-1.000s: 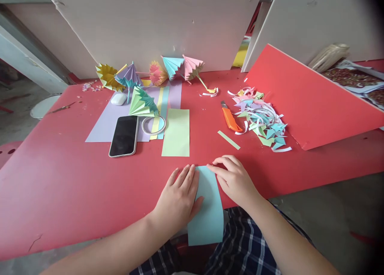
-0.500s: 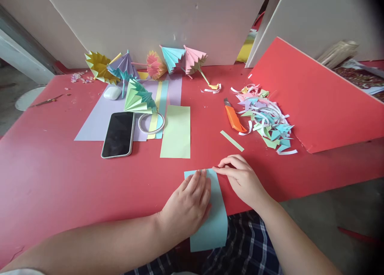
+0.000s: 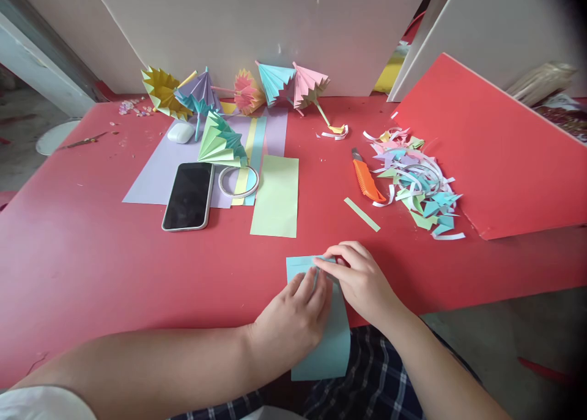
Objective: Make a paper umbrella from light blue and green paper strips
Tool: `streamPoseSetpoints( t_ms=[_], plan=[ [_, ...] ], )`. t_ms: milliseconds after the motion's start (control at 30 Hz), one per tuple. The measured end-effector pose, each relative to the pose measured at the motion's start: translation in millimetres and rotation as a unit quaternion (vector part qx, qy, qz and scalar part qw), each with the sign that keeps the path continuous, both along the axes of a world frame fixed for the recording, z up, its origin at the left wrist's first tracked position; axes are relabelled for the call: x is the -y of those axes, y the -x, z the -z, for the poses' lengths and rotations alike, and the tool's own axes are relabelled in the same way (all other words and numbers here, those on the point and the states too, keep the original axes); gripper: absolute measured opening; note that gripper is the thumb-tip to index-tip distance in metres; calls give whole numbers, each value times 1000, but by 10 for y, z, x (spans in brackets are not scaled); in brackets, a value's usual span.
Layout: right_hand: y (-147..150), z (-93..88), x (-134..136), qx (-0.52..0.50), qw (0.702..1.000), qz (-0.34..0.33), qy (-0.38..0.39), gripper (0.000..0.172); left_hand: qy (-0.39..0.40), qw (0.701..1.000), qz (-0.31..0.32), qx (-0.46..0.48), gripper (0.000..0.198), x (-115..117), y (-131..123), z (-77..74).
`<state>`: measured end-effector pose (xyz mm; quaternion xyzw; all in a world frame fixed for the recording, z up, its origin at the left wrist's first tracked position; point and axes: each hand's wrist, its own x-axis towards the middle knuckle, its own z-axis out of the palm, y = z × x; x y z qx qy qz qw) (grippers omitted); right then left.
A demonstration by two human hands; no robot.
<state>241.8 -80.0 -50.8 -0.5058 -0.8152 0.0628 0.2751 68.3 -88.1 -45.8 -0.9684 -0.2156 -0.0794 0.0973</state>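
A light blue sheet of paper (image 3: 332, 346) lies at the table's front edge and hangs over it toward my lap. A narrow crease runs along its far end. My left hand (image 3: 296, 313) rests on the sheet with bent fingers close together, their tips gripping it just below that end; the thumb is hidden. At the far right corner, my right hand (image 3: 362, 279) pinches the paper's edge between thumb and forefinger. The fingertips of both hands nearly meet. Beyond them lies a light green paper rectangle (image 3: 275, 197), with a thin green paper strip (image 3: 362, 214) to its right.
A phone (image 3: 188, 197), a tape roll (image 3: 239, 182) and a white case (image 3: 180, 132) lie at left. Folded paper umbrellas (image 3: 220, 140) stand behind. At right are an orange cutter (image 3: 367, 178), paper scraps (image 3: 419, 181) and a leaning red board (image 3: 499, 157).
My right hand has moved left onto the paper's far corner and pinches it. My left fingers have curled and drawn back slightly from the far edge. The view has shifted a little.
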Motion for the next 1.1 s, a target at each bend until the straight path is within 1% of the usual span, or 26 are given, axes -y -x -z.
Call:
streamPoseSetpoints(
  t_ms=[167, 367, 500, 567, 700, 867, 1000, 1100],
  plan=[
    [128, 5, -7, 25, 999, 7, 20, 32, -6, 1000, 10, 15, 34, -3, -10, -36],
    [290, -41, -42, 57, 997, -5, 52, 35, -7, 1000, 5, 26, 26, 40, -6, 6],
    [368, -49, -64, 52, 996, -1, 69, 29, -11, 1000, 17, 8, 27, 55, 9, 25],
    [381, -58, -66, 55, 996, 1, 73, 29, -10, 1000, 20, 2, 28, 51, 12, 22],
    [325, -79, -58, 58, 996, 1, 67, 34, -13, 1000, 13, 4, 31, 35, 10, 2],
    [155, -92, -52, 48, 996, 33, 69, 35, -23, 1000, 9, 1, 40, 38, 19, 12],
    [1, -126, -44, 51, 995, 52, 74, 39, -22, 1000, 12, -2, 40, 51, 34, 33],
    [-103, -154, -31, 56, 993, 64, 83, 43, -5, 1000, 12, -15, 40, 43, 38, 15]
  ],
)
